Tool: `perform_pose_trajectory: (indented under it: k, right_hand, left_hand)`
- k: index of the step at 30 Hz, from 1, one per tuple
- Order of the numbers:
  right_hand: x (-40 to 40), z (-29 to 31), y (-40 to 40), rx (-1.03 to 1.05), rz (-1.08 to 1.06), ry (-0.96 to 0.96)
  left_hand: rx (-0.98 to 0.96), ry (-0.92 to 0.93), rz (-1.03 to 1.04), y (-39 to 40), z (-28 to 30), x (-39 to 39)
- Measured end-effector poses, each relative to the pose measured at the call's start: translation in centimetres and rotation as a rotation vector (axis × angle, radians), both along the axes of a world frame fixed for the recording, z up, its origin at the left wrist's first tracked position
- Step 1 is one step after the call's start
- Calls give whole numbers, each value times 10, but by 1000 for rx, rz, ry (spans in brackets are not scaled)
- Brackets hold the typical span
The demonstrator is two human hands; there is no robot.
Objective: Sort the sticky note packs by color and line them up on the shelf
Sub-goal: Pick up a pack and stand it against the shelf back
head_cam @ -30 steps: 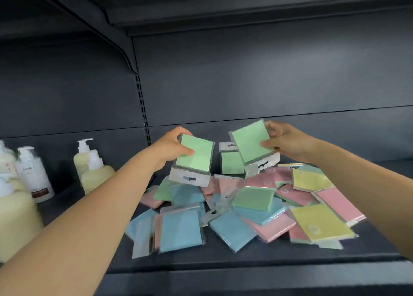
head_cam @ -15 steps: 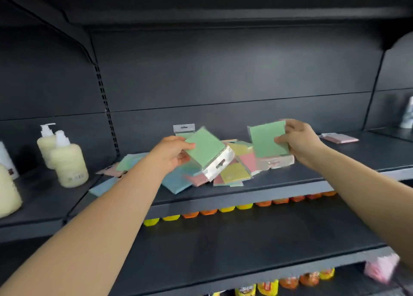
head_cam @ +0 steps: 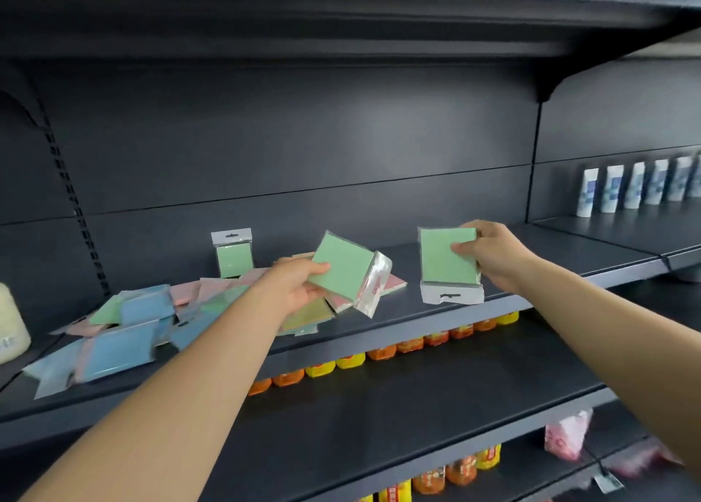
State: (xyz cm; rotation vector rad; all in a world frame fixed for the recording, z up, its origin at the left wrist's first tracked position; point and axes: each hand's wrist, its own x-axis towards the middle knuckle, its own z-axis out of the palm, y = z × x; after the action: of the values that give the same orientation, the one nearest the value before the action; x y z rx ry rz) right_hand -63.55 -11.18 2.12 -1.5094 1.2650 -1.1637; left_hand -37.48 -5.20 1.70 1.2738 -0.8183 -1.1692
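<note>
Two green packs are in the air above the shelf (head_cam: 436,313). The left hand (head_cam: 294,285) pinches the left pack (head_cam: 343,270) by its near corner, tilted, with the clear header flap hanging to the right. The right hand (head_cam: 493,253) clamps the right pack (head_cam: 447,257) at its right edge, thumb on the face, held upright but upside down, its white header (head_cam: 451,295) close to the shelf. A third green pack (head_cam: 232,253) stands upright against the back panel, left of both.

To start the green row well, each held pack probably needs turning so its header points up, then setting beside the standing one, faces forward and edges flush. The flaps are limp and may fold under if a pack is lowered carelessly.

The mixed pile (head_cam: 132,323) of blue, pink, green and yellow packs lies at the left, blurred and partly covered by the left forearm, so its count cannot be told. White tubes (head_cam: 637,186) stand far right. Orange and yellow bottle caps (head_cam: 379,351) show below the shelf edge.
</note>
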Motion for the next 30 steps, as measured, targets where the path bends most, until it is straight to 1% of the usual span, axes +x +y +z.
perform_pose_trajectory:
  k: [4,9,12,15,18,21,23,27,30]
  right_hand:
    - [-35,-6,-45,23,21,-16]
    - [-74,-16,-129,42,52,3]
    - [-88,-28,-178,46,77,10]
    - [-103,-38,-226,72,148,42]
    - [-117,-48,-264,60,204,194]
    - [-129,-53,-288,32,305,301]
    - [-134,-50,-297,3,364,418]
    - [-137,-36,-309,-25,551,678]
    - [-131,-30,-314,-59,626,812]
  left_hand:
    - [31,88,35,-43,-9,-37]
    - [9,110,205,-119,-25,-72]
    - [17,124,259,-161,-34,-84]
    - [9,184,297,-203,-41,-103]
    - [3,230,322,-232,-48,-124]
    - [-23,285,313,-251,-59,-139]
    - [-71,315,289,-263,-67,-146]
    - [-152,343,332,-282,-84,-155]
    - [-176,367,362,-293,-96,-154]
